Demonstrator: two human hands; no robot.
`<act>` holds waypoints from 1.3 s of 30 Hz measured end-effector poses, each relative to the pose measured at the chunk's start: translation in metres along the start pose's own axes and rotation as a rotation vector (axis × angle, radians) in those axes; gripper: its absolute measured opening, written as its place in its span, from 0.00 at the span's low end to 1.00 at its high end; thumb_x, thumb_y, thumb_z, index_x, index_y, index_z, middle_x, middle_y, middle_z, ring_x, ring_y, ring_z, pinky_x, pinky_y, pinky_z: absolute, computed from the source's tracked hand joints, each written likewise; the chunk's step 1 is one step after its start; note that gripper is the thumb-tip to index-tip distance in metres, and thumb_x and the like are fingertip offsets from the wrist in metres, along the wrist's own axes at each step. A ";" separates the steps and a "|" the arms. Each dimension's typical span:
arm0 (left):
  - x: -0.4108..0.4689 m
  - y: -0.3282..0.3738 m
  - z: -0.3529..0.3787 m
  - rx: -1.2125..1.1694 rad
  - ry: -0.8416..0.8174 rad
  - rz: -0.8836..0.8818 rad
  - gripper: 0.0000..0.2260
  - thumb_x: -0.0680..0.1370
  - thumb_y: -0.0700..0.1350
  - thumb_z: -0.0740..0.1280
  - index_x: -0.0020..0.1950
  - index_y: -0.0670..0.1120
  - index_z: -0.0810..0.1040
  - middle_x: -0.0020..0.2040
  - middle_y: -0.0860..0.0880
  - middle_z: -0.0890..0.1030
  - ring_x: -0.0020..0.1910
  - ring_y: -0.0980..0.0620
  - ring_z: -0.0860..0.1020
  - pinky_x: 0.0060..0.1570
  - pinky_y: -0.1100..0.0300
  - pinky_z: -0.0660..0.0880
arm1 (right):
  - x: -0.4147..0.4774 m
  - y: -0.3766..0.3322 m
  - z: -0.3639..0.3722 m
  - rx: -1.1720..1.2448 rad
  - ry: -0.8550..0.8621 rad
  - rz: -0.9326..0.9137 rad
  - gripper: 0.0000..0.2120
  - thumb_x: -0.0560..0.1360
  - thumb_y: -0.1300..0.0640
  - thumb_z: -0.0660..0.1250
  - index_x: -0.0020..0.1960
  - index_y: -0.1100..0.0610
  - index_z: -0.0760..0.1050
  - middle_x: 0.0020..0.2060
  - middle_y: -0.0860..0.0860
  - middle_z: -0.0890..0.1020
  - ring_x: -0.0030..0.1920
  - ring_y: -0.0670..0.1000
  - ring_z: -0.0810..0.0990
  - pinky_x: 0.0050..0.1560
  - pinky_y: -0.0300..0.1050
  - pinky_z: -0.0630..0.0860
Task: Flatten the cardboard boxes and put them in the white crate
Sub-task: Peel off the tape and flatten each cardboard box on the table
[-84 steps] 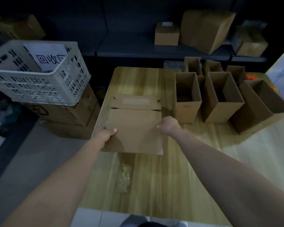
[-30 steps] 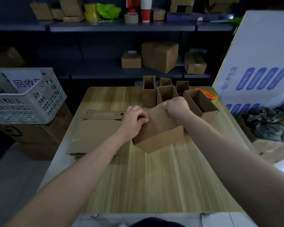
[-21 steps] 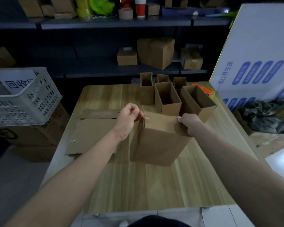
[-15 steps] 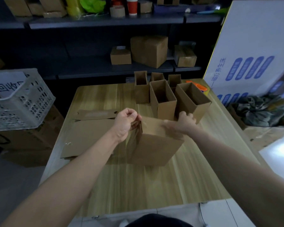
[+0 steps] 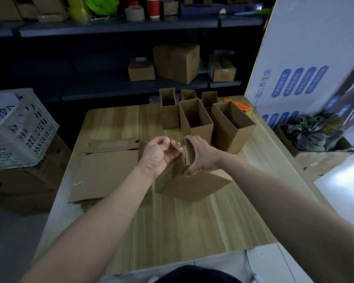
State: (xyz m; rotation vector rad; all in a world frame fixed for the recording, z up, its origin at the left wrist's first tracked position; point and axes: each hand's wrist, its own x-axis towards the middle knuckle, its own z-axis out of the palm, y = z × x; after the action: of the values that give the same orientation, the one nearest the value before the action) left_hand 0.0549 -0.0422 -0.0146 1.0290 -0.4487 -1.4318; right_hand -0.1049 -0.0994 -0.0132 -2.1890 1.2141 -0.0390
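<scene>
White crate (image 5: pixel 18 127) sits just off the table's (image 5: pixel 192 231) left edge. A flattened box (image 5: pixel 106 170) lies on the table's left side. Mid-table, the left hand (image 5: pixel 157 154) pinches a clear tape strip (image 5: pixel 180 149), and the right hand (image 5: pixel 200 156) grips the tilted box (image 5: pixel 192 184). Open boxes (image 5: pixel 196 119) stand at the table's far right.

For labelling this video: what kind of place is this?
Probably a stockroom or packing room: dark shelves hold closed cardboard boxes and a tape roll, and a white crate stands beside the wooden table.
</scene>
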 end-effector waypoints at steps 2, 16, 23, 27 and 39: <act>0.003 -0.002 0.001 -0.053 0.025 0.001 0.11 0.81 0.34 0.55 0.40 0.42 0.70 0.35 0.45 0.75 0.41 0.46 0.79 0.50 0.47 0.78 | 0.000 0.003 0.003 0.036 0.026 -0.014 0.56 0.59 0.45 0.80 0.75 0.51 0.49 0.69 0.50 0.60 0.67 0.53 0.62 0.70 0.53 0.64; 0.026 0.004 -0.016 0.130 0.383 -0.036 0.11 0.80 0.32 0.52 0.42 0.43 0.67 0.35 0.47 0.68 0.30 0.54 0.66 0.30 0.61 0.69 | -0.005 0.024 0.011 0.255 0.098 0.025 0.53 0.61 0.51 0.80 0.74 0.49 0.49 0.67 0.49 0.61 0.63 0.50 0.65 0.64 0.48 0.69; 0.051 0.006 -0.023 0.058 0.540 0.017 0.13 0.76 0.30 0.49 0.40 0.44 0.66 0.33 0.47 0.67 0.27 0.54 0.64 0.20 0.65 0.64 | -0.007 0.038 0.011 0.314 0.097 0.044 0.53 0.61 0.53 0.80 0.74 0.50 0.49 0.67 0.48 0.60 0.63 0.48 0.64 0.64 0.44 0.67; 0.056 0.023 -0.050 0.190 0.673 0.077 0.13 0.77 0.31 0.49 0.38 0.45 0.65 0.34 0.47 0.68 0.27 0.54 0.64 0.20 0.64 0.62 | -0.012 0.058 0.009 0.388 0.104 0.132 0.55 0.59 0.54 0.81 0.75 0.48 0.49 0.69 0.49 0.61 0.67 0.51 0.64 0.70 0.50 0.65; 0.032 -0.026 -0.005 1.597 -0.111 0.076 0.12 0.72 0.53 0.72 0.42 0.48 0.72 0.42 0.53 0.75 0.38 0.55 0.73 0.34 0.62 0.67 | -0.015 0.076 0.004 -0.205 -0.177 0.351 0.62 0.63 0.43 0.78 0.77 0.47 0.33 0.77 0.54 0.41 0.76 0.60 0.40 0.74 0.64 0.44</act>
State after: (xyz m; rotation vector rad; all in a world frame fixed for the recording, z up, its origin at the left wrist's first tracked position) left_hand 0.0483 -0.0665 -0.0481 2.0839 -1.8293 -0.8598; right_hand -0.1697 -0.1146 -0.0530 -2.0620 1.5348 0.4317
